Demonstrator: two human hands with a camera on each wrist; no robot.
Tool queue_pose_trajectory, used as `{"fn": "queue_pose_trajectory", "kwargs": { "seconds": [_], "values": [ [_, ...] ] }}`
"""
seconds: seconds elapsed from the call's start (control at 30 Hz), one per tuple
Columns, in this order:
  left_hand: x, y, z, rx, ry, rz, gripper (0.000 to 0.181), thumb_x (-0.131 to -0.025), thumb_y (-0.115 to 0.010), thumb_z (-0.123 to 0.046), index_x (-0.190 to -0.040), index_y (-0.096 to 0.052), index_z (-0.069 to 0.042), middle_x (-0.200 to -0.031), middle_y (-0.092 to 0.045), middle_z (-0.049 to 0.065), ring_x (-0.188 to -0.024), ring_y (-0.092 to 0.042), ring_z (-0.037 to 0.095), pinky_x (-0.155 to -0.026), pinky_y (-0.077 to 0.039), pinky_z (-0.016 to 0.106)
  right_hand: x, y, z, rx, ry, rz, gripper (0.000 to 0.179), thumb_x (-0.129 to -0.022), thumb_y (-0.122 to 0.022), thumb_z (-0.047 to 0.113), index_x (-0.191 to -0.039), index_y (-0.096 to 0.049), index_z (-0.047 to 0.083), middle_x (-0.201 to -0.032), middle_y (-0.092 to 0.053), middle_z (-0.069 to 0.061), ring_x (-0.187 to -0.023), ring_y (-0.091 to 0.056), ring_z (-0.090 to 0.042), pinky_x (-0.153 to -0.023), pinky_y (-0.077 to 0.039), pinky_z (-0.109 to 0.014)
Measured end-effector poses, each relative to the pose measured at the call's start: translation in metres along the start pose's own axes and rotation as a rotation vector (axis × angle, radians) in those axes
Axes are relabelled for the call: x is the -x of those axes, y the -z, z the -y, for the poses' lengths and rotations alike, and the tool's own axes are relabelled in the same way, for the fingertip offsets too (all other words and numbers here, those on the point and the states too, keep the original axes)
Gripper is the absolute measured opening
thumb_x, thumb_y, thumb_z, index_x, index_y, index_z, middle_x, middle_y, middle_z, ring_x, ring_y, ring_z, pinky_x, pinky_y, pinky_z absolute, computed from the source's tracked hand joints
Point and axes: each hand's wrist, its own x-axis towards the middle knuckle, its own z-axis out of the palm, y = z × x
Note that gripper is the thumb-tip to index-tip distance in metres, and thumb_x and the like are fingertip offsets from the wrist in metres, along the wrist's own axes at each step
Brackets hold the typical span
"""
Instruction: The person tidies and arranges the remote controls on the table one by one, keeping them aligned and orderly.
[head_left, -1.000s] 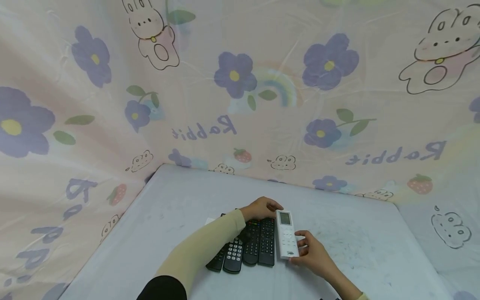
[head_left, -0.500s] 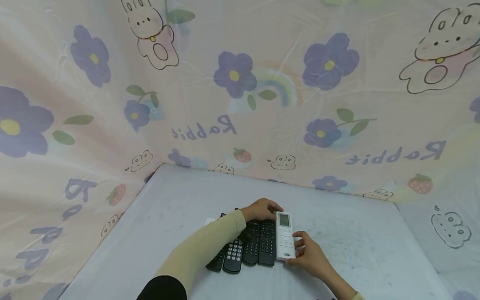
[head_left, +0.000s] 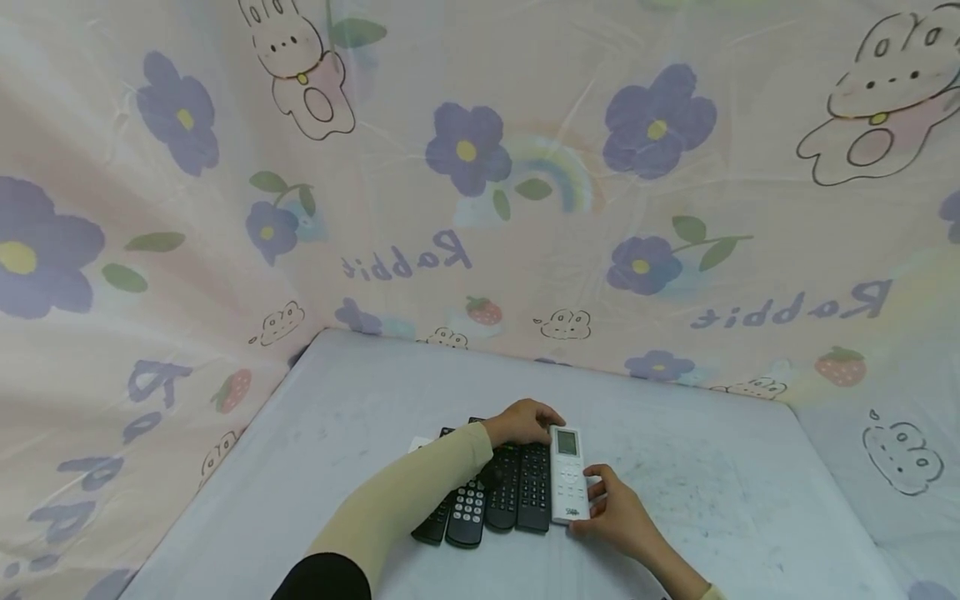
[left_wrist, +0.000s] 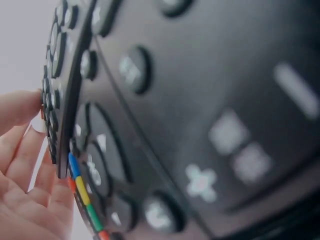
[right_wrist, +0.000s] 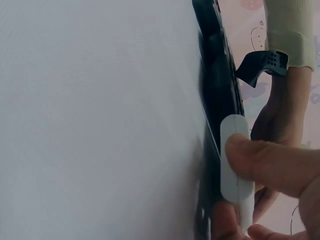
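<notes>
A white remote control (head_left: 569, 479) with a small grey screen lies at the right end of a row of black remotes (head_left: 533, 492). My right hand (head_left: 618, 512) grips its near end, thumb (right_wrist: 240, 155) on the end face and fingers along the right side. My left hand (head_left: 521, 421) reaches across the row and holds the white remote's far end by its top left corner. In the left wrist view, black buttons fill most of the picture, and the left fingers (left_wrist: 22, 165) show behind them, partly hidden.
The left sleeve (head_left: 405, 487) covers part of the row, with a pale item (head_left: 418, 443) showing at its left. All lie on a white-covered table (head_left: 360, 392). A curtain (head_left: 525, 250) printed with rabbits and flowers rises behind and at the sides.
The white remote has shifted slightly left and toward the person, from a small gap to close beside the nearest black remote. Both hands have moved along with it; the black remotes stay put.
</notes>
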Motion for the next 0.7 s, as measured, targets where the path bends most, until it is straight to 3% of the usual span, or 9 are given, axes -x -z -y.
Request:
{"fn": "queue_pose_trajectory", "kwargs": {
  "seconds": [0.4,0.53,0.7],
  "values": [
    [-0.004,-0.007,-0.002,-0.062,-0.026,0.021,0.036,-0.083,-0.074,-0.015,-0.118,-0.068,-0.017,-0.113,-0.068,-0.002,-0.103,-0.061,0.010,-0.091,-0.050,0.026,0.005,-0.003,-0.004,-0.013,-0.004,-0.021,0.080,-0.056,-0.092,0.009,-0.123,-0.048,0.004,-0.091,-0.058,-0.006,-0.067,-0.053,-0.014,-0.058,-0.045,-0.024],
    [-0.001,0.001,-0.006,-0.079,-0.046,-0.005,0.035,-0.085,-0.073,-0.017,-0.119,-0.067,-0.015,-0.117,-0.066,0.000,-0.107,-0.060,0.014,-0.090,-0.051,0.027,0.001,-0.003,-0.003,0.006,0.016,-0.025,0.081,-0.057,-0.092,0.011,-0.126,-0.047,0.004,-0.093,-0.056,-0.006,-0.067,-0.052,-0.013,-0.057,-0.043,-0.023],
    [0.013,0.023,-0.006,-0.039,-0.103,-0.084,0.036,-0.091,-0.066,-0.026,-0.125,-0.063,-0.015,-0.126,-0.062,0.000,-0.118,-0.057,0.020,-0.094,-0.050,0.032,-0.003,0.008,0.001,0.061,0.052,-0.039,0.081,-0.063,-0.089,0.018,-0.131,-0.047,0.004,-0.101,-0.058,-0.008,-0.072,-0.053,-0.014,-0.061,-0.045,-0.025]
  ]
}}
